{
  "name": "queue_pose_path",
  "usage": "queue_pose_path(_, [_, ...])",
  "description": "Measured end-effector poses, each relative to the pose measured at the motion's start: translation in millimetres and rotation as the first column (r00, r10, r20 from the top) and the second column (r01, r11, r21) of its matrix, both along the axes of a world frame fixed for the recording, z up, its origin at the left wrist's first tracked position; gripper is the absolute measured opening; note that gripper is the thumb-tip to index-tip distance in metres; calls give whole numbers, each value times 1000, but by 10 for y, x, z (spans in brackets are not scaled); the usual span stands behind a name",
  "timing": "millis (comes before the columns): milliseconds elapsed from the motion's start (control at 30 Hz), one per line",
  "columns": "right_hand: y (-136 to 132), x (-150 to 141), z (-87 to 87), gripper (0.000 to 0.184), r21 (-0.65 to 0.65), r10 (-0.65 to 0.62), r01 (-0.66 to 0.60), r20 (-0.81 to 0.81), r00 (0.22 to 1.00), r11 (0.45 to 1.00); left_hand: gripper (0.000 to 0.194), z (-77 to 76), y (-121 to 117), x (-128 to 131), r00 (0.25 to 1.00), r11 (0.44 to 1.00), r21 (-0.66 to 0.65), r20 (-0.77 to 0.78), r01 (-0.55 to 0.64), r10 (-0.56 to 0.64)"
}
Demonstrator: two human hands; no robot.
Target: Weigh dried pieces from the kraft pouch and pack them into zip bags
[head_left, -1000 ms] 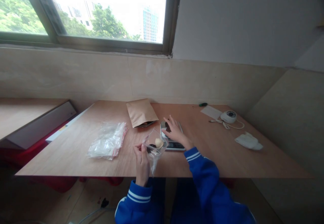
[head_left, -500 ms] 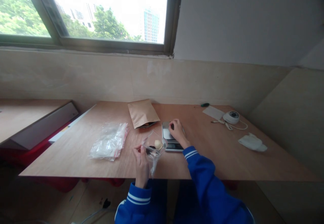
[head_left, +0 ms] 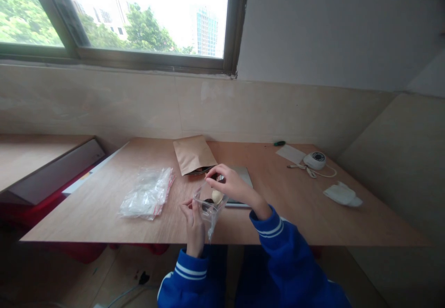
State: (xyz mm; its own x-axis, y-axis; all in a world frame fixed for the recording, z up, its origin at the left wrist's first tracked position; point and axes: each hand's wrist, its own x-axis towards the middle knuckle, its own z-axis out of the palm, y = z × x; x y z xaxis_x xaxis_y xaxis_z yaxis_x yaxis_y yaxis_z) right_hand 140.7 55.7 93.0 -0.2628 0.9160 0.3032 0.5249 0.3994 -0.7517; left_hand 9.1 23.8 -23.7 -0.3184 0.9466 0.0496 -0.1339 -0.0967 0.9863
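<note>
My left hand (head_left: 193, 222) is closed on the edge of a clear plastic bag (head_left: 212, 217), its mouth facing up. Inside the bag are a pale round piece (head_left: 217, 197) and a dark piece (head_left: 208, 202). Directly over the bag's mouth is my right hand (head_left: 227, 182), its fingers pinched around a small dark brown piece (head_left: 213, 176) whose kind I cannot make out. Behind that hand lies a flat kitchen scale (head_left: 245, 174), its display covered from view.
An open brown paper pouch (head_left: 194, 154) lies behind the bag. Left of it is a stack of clear zip bags (head_left: 148, 194). On the right are a white dome camera (head_left: 314, 160) with its cable, crumpled white plastic (head_left: 342, 194), a white sheet (head_left: 291, 154) and a green-handled screwdriver (head_left: 279, 144).
My right hand has moved left from the scale's plate to above the bag, carrying the dark piece. My left hand keeps holding the bag in nearly the same place.
</note>
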Motion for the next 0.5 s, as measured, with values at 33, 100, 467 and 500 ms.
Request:
queue_pose_path(33, [-50,-47,7,13,-5,12,-12,52,999,1000,45,21,-17,8,1000,1000,-25,3,-1,2])
queue_pose_path(100, [-135,-122,3,15,-29,52,-49,131,990,998,44,61,-55,24,1000,998,-63,22,-4,6])
queue_pose_path(467, [-313,-1,147,27,114,5,7,-102,995,994,42,62,-45,73,973,998,-23,222,-56,60])
queue_pose_path(500, [-354,2,83,31,74,-54,64,-126,991,995,43,37,-36,86,970,996,-2,226,-93,92])
